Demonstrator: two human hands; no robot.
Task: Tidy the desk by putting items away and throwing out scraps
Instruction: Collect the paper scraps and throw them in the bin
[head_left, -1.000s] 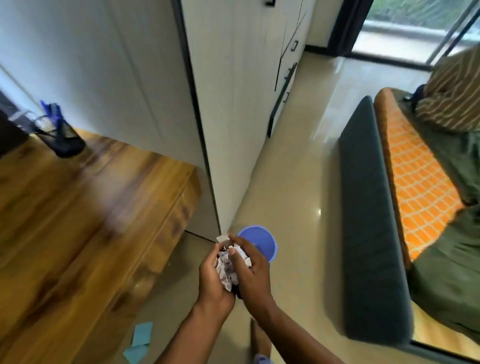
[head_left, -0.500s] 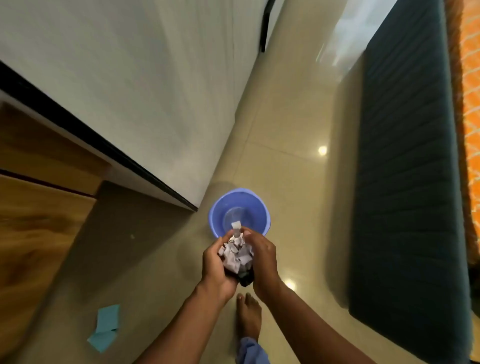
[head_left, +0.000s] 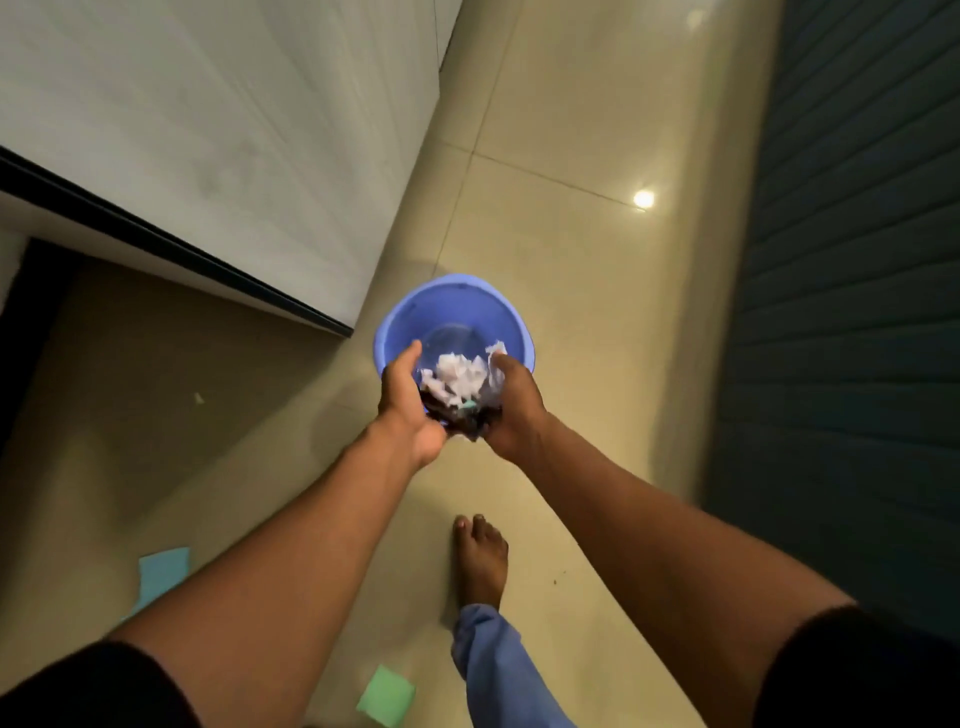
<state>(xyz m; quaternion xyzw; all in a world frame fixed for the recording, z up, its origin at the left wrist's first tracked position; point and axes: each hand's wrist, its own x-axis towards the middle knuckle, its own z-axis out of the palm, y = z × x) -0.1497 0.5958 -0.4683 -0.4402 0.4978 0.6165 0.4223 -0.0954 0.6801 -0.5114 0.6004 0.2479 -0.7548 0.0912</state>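
Observation:
A blue plastic bin (head_left: 467, 306) stands on the tiled floor beside a white cabinet. Right over its near rim, my left hand (head_left: 402, 400) and my right hand (head_left: 511, 410) cup a heap of torn white paper scraps (head_left: 457, 376) mixed with some dark pieces. The hands are spread a little apart, palms facing each other, the scraps resting between them. The bin looks nearly bare inside.
A white cabinet (head_left: 234, 135) fills the upper left, and a dark padded bench edge (head_left: 852, 260) runs down the right. A blue sticky note (head_left: 161, 571) and a green one (head_left: 387, 696) lie on the floor. My bare foot (head_left: 480, 556) stands below the bin.
I have leaned down over the bin and the desk has left the view. My hands have lowered to the bin's rim and parted, loosening the bunched scraps.

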